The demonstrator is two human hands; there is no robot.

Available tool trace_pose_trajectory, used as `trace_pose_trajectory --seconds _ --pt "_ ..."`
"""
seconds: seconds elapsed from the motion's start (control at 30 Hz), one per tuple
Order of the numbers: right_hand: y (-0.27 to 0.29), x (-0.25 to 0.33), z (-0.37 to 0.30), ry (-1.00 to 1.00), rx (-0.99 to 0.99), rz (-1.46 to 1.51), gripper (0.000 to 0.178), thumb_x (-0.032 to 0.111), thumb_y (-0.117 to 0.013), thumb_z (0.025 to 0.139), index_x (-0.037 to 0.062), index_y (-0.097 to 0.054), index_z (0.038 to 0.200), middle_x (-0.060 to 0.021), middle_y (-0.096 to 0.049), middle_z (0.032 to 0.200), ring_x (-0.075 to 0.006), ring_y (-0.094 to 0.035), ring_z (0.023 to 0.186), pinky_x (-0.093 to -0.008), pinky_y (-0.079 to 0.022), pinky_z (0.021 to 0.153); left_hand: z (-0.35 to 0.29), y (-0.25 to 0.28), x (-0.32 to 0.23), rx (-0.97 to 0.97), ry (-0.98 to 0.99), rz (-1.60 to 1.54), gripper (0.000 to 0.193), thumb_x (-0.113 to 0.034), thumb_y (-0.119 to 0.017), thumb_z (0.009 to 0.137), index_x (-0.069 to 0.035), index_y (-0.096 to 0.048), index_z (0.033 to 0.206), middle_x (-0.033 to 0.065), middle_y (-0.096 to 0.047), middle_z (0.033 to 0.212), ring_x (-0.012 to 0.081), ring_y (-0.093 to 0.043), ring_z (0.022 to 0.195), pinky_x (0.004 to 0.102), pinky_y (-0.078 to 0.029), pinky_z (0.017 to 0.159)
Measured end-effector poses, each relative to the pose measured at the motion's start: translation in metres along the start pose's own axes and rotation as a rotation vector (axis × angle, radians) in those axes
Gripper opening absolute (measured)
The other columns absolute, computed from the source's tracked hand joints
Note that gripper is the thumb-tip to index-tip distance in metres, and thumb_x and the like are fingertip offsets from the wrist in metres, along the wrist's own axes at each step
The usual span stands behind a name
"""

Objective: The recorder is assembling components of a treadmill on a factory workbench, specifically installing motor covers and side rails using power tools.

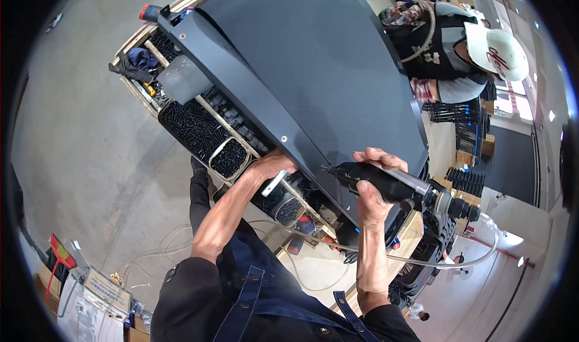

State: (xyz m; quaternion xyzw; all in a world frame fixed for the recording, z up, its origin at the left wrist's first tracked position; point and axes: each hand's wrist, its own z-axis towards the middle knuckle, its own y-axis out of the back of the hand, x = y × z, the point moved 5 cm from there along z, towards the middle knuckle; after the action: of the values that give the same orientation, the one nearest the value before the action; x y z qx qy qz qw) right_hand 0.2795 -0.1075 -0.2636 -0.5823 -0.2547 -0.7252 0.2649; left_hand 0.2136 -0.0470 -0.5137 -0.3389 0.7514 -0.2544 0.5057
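My right hand (373, 207) is wrapped round a black and silver air screwdriver (392, 184), fingers over its body. A clear hose runs from its back end. The tool lies almost level, its tip pointing left at the near side rail of a large dark treadmill deck (313, 58) with a black belt. My left hand (275, 163) reaches to the underside of that rail (250, 101), where its fingers are mostly hidden. A pale metal piece (274, 184) shows just below this hand; whether the hand touches it, I cannot make out.
Under the deck, a wooden-edged bench carries a bin of black screws (196, 128) and a tub of small black parts (229, 158). Across the deck stands a co-worker (449, 52) in a white cap and striped gloves. An air hose (422, 262) loops below my right forearm.
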Motion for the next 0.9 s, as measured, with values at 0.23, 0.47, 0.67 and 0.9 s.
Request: trace_pose_trajectory --seconds 0.23,0.47,0.67,0.9 --pt "0.002 -0.001 0.004 0.113 0.144 0.006 0.046 0.01 -0.084 0.079 0.0071 -0.047 0.108 -0.012 -0.062 0.099 -0.0266 -0.063 0.098 -0.0514 -0.053 0.094 0.006 -0.003 0.018 -0.086 -0.172 -0.063 0.021 -0.025 -0.066 0.093 -0.012 -0.059 0.107 -0.008 -0.045 0.076 0.0014 -0.037 0.059 0.0224 -0.03 0.049" --pt "0.003 -0.004 0.004 0.12 0.182 0.011 0.046 0.01 -0.083 0.08 0.0075 -0.048 0.109 -0.0128 -0.062 0.102 -0.0274 -0.063 0.101 -0.0518 -0.052 0.095 0.002 -0.009 0.017 -0.144 -0.402 -0.138 0.011 -0.02 -0.068 0.093 -0.011 -0.063 0.096 -0.0085 -0.051 0.072 0.0027 -0.044 0.056 0.0227 -0.033 0.046" --pt "0.003 -0.006 0.001 0.048 0.13 0.0 0.058 0.015 -0.087 0.077 0.0059 -0.048 0.119 -0.0188 -0.061 0.12 -0.0314 -0.064 0.11 -0.0495 -0.053 0.096 0.001 -0.025 0.023 -0.435 -0.515 -0.473 0.017 -0.021 -0.066 0.094 -0.007 -0.067 0.084 -0.0037 -0.06 0.068 0.0053 -0.052 0.053 0.0242 -0.037 0.045" --pt "-0.001 0.0 0.001 0.08 0.055 -0.046 0.076 0.023 -0.088 0.074 0.0072 -0.047 0.136 -0.0206 -0.05 0.142 -0.031 -0.066 0.111 -0.0441 -0.053 0.099 0.017 -0.029 0.068 -0.675 -0.376 -0.274 0.025 -0.026 -0.05 0.102 -0.004 -0.061 0.107 0.0041 -0.063 0.088 0.0101 -0.058 0.068 0.0284 -0.045 0.054"
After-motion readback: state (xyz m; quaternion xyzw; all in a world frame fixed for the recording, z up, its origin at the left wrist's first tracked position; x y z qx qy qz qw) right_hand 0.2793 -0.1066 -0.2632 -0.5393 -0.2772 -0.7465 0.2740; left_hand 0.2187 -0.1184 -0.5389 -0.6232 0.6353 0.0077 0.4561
